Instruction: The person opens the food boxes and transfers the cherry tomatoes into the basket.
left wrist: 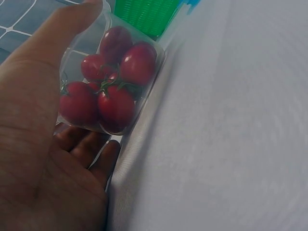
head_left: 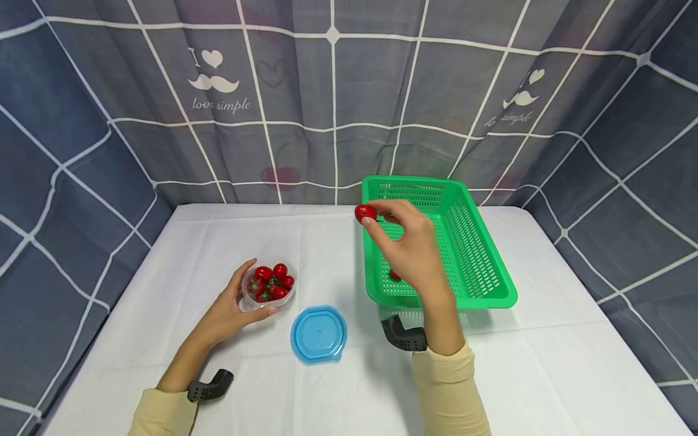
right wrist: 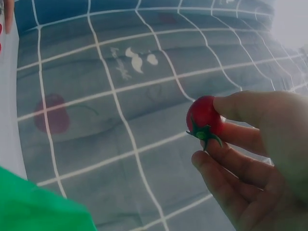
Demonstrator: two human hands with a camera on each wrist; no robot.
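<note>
Tomato: pinched between fingertips, right hand; slackening could drop it. Tub: within wide-curved fingers, left hand.

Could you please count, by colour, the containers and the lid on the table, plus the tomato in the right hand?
Green: 1 basket
Blue: 1 lid
Clear: 1 tub
Red: 1 tomato, in the right hand
Total: 4

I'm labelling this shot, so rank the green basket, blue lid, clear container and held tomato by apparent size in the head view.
1. Green basket
2. Blue lid and clear container: too alike to rank, with fingers partly covering the container
3. Held tomato
</note>
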